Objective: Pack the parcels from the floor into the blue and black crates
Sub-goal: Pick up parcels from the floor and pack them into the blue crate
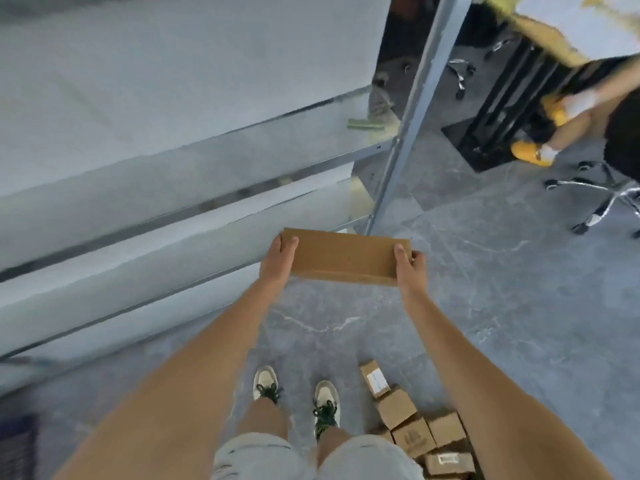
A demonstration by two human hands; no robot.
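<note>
I have a flat brown parcel (343, 256) in the air, long axis running left to right, beside the metal shelving (207, 188). My left hand (277, 259) and right hand (408, 266) grip its short ends, thumbs on top. More parcels (412, 431) lie on the floor (485, 306) beneath it.

A grey marbled floor (485, 306) carries a heap of small cardboard parcels (415, 431) at five o'clock, some bearing white labels, touching one another. Two pale sneakers with green laces (294, 393) stand at six o'clock. A metal shelf rack (194, 188) rises at ten o'clock, a chair base (609, 199) at two.
</note>
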